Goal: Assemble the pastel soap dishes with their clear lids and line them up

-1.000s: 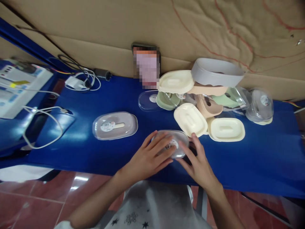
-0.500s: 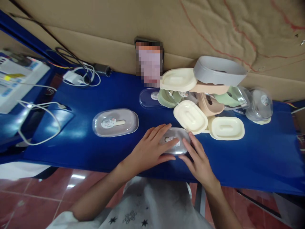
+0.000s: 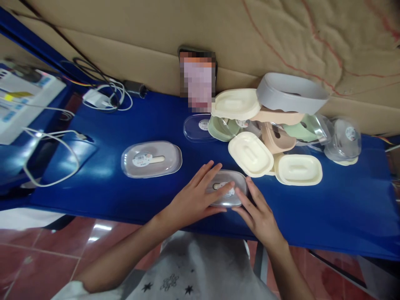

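Observation:
An oval grey plastic box with a clear cover [image 3: 229, 177] lies near the front edge of the blue table. My left hand [image 3: 195, 193] grips its left side, with spread fingers over the top and far edge and the thumb along the near edge. Around its right end is my right hand [image 3: 258, 212], one finger on top and the thumb at the near side. The fingers partly hide a round sticker and a slot in the top. To the left, a similar grey box with a clear cover [image 3: 150, 159] bears a barcode sticker.
Cream oval pieces [image 3: 250, 154] lie before a pile of green and peach parts, topped by a grey oval shell [image 3: 292, 93]. A clear cover [image 3: 193, 128] lies beside it. A phone [image 3: 198, 79] leans on the brown backing. White cables [image 3: 75, 156] and a charger [image 3: 96, 98] are left.
The box and both hands have moved slightly left and toward me. Both hands stay on the box, and the slot in its top shows a little more.

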Demonstrator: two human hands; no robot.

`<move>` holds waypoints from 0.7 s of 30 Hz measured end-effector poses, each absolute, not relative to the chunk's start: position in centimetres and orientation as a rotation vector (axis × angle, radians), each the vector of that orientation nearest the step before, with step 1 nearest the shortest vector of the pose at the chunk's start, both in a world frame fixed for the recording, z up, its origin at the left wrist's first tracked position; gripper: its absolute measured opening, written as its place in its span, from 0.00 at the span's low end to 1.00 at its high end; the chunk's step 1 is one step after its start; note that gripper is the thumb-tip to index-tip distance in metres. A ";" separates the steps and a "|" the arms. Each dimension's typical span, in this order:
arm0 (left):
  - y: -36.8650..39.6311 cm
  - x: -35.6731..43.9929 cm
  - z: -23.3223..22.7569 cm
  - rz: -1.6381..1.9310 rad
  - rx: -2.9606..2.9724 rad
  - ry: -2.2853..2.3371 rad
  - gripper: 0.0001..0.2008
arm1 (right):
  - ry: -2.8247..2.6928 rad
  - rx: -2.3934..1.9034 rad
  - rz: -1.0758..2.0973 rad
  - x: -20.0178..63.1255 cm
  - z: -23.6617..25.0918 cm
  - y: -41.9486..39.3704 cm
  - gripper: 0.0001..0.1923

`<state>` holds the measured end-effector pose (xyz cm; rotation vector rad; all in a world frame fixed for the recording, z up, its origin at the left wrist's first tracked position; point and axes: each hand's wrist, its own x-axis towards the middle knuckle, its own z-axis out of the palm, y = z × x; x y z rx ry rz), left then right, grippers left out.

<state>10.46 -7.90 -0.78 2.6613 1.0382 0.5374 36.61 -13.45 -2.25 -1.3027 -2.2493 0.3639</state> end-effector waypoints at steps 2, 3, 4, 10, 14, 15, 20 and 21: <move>-8.0 10.4 -1.1 0.570 2.646 1.052 0.39 | -2.268 -1.298 0.344 36.6 -2.2 -13.5 0.43; -8.1 10.3 -1.3 0.574 2.645 1.057 0.40 | -2.278 -1.296 0.340 36.5 -2.2 -13.5 0.43; -8.1 10.3 -1.3 0.571 2.648 1.058 0.40 | -2.287 -1.293 0.338 36.5 -2.2 -13.5 0.43; -8.8 9.8 -0.7 0.533 2.628 1.125 0.37 | -2.337 -1.250 0.325 36.6 -2.3 -13.3 0.43; -12.1 7.8 -0.1 0.540 2.547 1.335 0.32 | -2.315 -1.203 0.339 37.4 -2.1 -13.7 0.40; -13.2 7.0 -0.1 0.553 2.509 1.437 0.31 | -2.272 -1.221 0.321 37.5 -2.0 -13.8 0.39; -16.0 1.5 -0.7 0.589 2.432 1.724 0.38 | -2.118 -1.431 0.149 37.0 -2.1 -13.2 0.39; -15.9 0.4 -0.9 0.605 2.440 1.717 0.41 | -2.116 -1.486 0.121 36.8 -2.2 -12.9 0.38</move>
